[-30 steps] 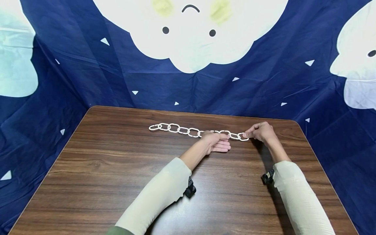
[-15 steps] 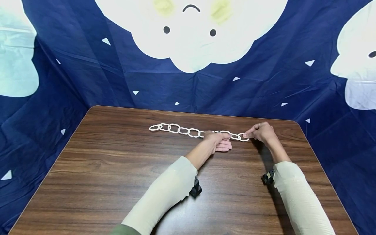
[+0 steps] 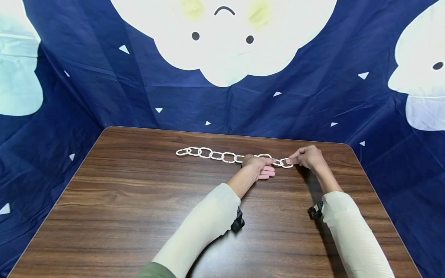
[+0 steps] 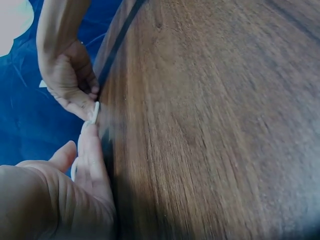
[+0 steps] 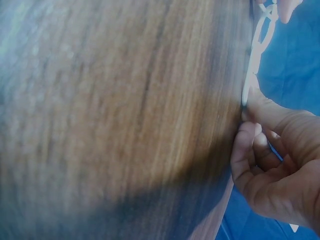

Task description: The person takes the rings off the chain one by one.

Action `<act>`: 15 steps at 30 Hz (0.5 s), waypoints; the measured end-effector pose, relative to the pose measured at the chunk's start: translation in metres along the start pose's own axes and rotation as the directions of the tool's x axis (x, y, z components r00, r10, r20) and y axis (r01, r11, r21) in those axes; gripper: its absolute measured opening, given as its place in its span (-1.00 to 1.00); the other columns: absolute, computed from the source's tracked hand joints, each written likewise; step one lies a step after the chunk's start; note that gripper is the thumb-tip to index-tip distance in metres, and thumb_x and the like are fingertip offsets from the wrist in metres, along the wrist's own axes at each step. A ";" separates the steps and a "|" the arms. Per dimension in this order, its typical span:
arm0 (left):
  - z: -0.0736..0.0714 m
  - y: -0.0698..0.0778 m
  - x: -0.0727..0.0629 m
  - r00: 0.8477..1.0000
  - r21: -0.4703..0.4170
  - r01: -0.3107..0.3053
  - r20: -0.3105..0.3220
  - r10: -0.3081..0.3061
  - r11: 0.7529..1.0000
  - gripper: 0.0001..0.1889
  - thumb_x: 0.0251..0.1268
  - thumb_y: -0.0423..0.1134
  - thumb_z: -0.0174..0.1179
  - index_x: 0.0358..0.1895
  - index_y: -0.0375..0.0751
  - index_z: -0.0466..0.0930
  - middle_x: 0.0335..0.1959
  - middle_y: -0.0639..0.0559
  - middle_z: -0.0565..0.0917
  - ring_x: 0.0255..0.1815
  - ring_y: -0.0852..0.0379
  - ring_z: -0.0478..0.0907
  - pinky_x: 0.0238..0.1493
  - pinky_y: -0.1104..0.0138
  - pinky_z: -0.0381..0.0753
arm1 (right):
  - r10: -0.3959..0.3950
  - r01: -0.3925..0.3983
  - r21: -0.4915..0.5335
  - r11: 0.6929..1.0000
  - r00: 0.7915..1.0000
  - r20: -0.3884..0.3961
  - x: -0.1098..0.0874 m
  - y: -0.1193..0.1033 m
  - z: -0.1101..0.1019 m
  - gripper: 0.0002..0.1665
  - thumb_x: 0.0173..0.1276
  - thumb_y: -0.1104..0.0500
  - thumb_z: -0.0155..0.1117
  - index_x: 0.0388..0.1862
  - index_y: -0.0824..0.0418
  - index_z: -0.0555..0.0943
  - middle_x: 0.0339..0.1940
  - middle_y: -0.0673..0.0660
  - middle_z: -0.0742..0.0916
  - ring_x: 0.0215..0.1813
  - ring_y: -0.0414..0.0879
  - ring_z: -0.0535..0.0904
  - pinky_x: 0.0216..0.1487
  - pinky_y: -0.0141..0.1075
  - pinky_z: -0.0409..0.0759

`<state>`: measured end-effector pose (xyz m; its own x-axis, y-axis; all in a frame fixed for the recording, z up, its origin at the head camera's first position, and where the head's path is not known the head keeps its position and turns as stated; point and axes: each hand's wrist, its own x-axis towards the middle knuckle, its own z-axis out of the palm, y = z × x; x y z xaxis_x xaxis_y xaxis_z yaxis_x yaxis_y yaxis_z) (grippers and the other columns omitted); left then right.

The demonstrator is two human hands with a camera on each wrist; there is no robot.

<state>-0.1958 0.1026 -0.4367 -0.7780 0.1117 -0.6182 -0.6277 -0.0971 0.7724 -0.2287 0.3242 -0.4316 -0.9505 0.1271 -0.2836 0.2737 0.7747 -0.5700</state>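
A white chain of oval links (image 3: pixel 199 151) lies in a row along the far side of the wooden table. At its right end, my right hand (image 3: pixel 307 157) pinches the last link between thumb and fingertips; the right wrist view shows the links (image 5: pixel 256 55) running up from that grip. My left hand (image 3: pixel 255 164) lies across the chain toward its right part, covering some links. Its fingers are straight in the left wrist view, the thumb (image 4: pixel 64 156) standing apart from them. Beyond those fingertips, a white link (image 4: pixel 96 111) reaches to the right hand.
Brown wood-grain table (image 3: pixel 114 216) with rounded far corners, its back edge close behind the chain. Dark blue cloth (image 3: pixel 139 96) with white cloud shapes hangs behind and at both sides. Small black cameras (image 3: pixel 238 222) sit at both wrists.
My left hand and forearm have shifted a little to the right along the chain, toward the right hand. The right hand stays at the end link, and the chain lies nearly as before.
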 end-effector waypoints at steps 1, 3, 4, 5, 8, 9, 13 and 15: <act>0.001 0.000 0.000 1.000 0.004 0.005 0.002 -0.005 1.000 -0.67 0.47 -0.25 0.53 0.11 -0.45 0.83 0.03 -0.36 0.87 0.12 -0.19 0.89 0.09 0.16 0.90 | -0.002 0.002 -0.002 1.000 1.000 -0.001 0.000 0.000 0.000 -0.75 0.38 0.07 0.76 -0.14 0.22 0.94 -0.56 -0.18 0.73 -0.27 -0.11 0.57 -0.21 -0.28 0.51; 0.002 0.000 0.001 1.000 0.011 0.010 0.005 -0.010 1.000 -0.65 0.50 -0.23 0.51 0.14 -0.46 0.81 0.05 -0.35 0.87 0.15 -0.18 0.88 0.11 0.18 0.90 | -0.004 0.004 -0.003 1.000 1.000 0.000 0.000 0.000 0.000 -0.75 0.37 0.08 0.76 -0.13 0.22 0.94 -0.56 -0.17 0.73 -0.28 -0.10 0.56 -0.22 -0.28 0.50; 0.002 0.000 0.002 1.000 0.010 0.011 0.003 -0.011 1.000 -0.65 0.50 -0.24 0.51 0.15 -0.46 0.81 0.05 -0.35 0.87 0.15 -0.18 0.88 0.10 0.18 0.90 | -0.005 0.005 -0.006 1.000 1.000 0.000 0.000 0.000 0.000 -0.75 0.37 0.07 0.76 -0.14 0.22 0.94 -0.56 -0.16 0.73 -0.28 -0.10 0.56 -0.22 -0.27 0.50; 0.002 0.000 0.002 1.000 0.001 0.010 -0.005 -0.010 1.000 -0.66 0.50 -0.26 0.51 0.14 -0.46 0.81 0.04 -0.36 0.87 0.14 -0.18 0.88 0.08 0.18 0.90 | -0.006 0.006 -0.006 1.000 1.000 -0.001 0.000 -0.001 0.000 -0.75 0.37 0.08 0.76 -0.14 0.22 0.94 -0.56 -0.16 0.73 -0.28 -0.11 0.56 -0.22 -0.27 0.50; 0.002 0.000 0.003 1.000 -0.020 -0.002 -0.028 0.001 1.000 -0.75 0.45 -0.34 0.52 0.06 -0.43 0.81 -0.01 -0.37 0.87 0.08 -0.20 0.89 -0.01 0.18 0.92 | -0.011 0.011 -0.007 1.000 1.000 0.004 0.000 -0.001 0.000 -0.75 0.36 0.08 0.76 -0.14 0.22 0.94 -0.58 -0.17 0.72 -0.31 -0.12 0.56 -0.24 -0.28 0.49; 0.002 0.001 0.003 0.999 -0.027 -0.007 -0.033 0.006 1.000 -0.78 0.44 -0.38 0.51 0.03 -0.41 0.81 -0.03 -0.37 0.87 0.06 -0.21 0.90 -0.03 0.17 0.92 | -0.012 0.012 -0.007 1.000 1.000 0.003 0.000 -0.001 0.000 -0.75 0.36 0.08 0.76 -0.15 0.22 0.94 -0.59 -0.18 0.71 -0.32 -0.13 0.55 -0.25 -0.29 0.49; 0.001 0.002 0.002 1.000 -0.029 -0.010 -0.026 0.009 1.000 -0.85 0.41 -0.44 0.47 -0.02 -0.38 0.84 -0.03 -0.35 0.88 0.06 -0.21 0.90 0.00 0.14 0.92 | -0.023 0.023 -0.011 1.000 1.000 0.006 0.000 -0.001 -0.001 -0.75 0.37 0.09 0.76 -0.14 0.23 0.94 -0.60 -0.21 0.70 -0.34 -0.15 0.55 -0.26 -0.29 0.47; 0.001 0.001 0.002 1.000 -0.027 -0.011 -0.021 0.011 1.000 -0.84 0.40 -0.44 0.46 -0.02 -0.37 0.85 -0.03 -0.34 0.89 0.06 -0.21 0.90 0.02 0.12 0.92 | -0.032 0.032 -0.018 0.999 0.999 0.002 -0.001 -0.001 0.000 -0.74 0.36 0.08 0.76 -0.13 0.23 0.94 -0.59 -0.22 0.71 -0.33 -0.15 0.56 -0.25 -0.29 0.48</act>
<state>-0.1985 0.1035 -0.4369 -0.7852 0.0898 -0.6127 -0.6192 -0.1250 0.7752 -0.2285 0.3236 -0.4305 -0.9585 0.1008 -0.2666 0.2401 0.7895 -0.5649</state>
